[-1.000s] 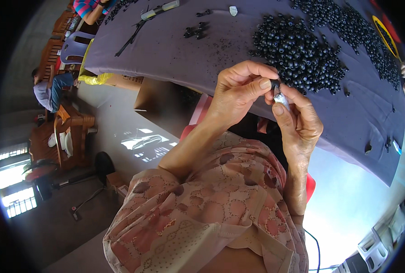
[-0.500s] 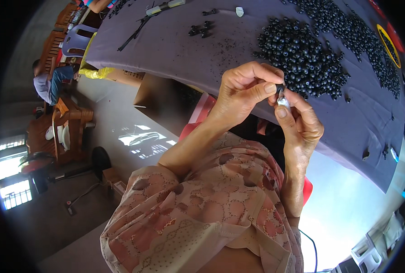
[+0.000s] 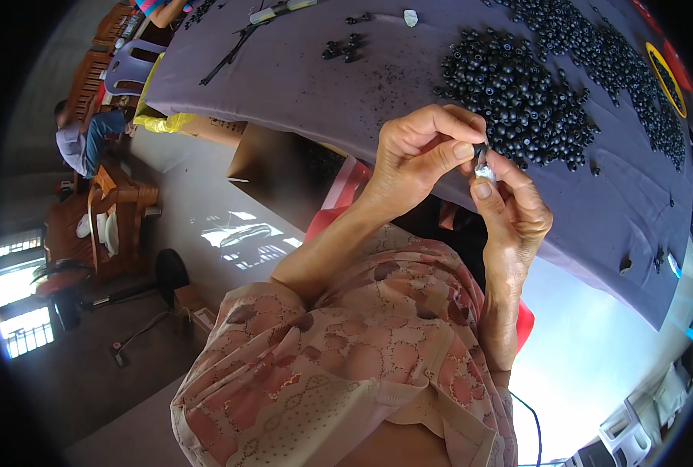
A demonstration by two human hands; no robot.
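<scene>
My left hand (image 3: 418,162) pinches a small black bead-like piece (image 3: 479,148) between thumb and fingertips, just over the table's near edge. In my right hand (image 3: 515,212), closed as well, is a small blade with a white-wrapped grip (image 3: 483,172). Its tip meets the black piece, though the fingers hide most of that contact. Right beyond both hands spreads a large pile of round black pieces (image 3: 510,93) of the same look, lying on a grey-purple cloth (image 3: 300,86).
More black pieces (image 3: 595,54) stretch along the far right, beside a yellow-rimmed container (image 3: 665,78). A small cluster (image 3: 344,50) and a white scrap (image 3: 410,18) lie farther left. Below the table's left side stands an open cardboard box (image 3: 273,167). Another person (image 3: 82,144) sits at far left.
Both hands stay almost in place. The blade and the black piece have shifted very slightly against each other between the fingertips.
</scene>
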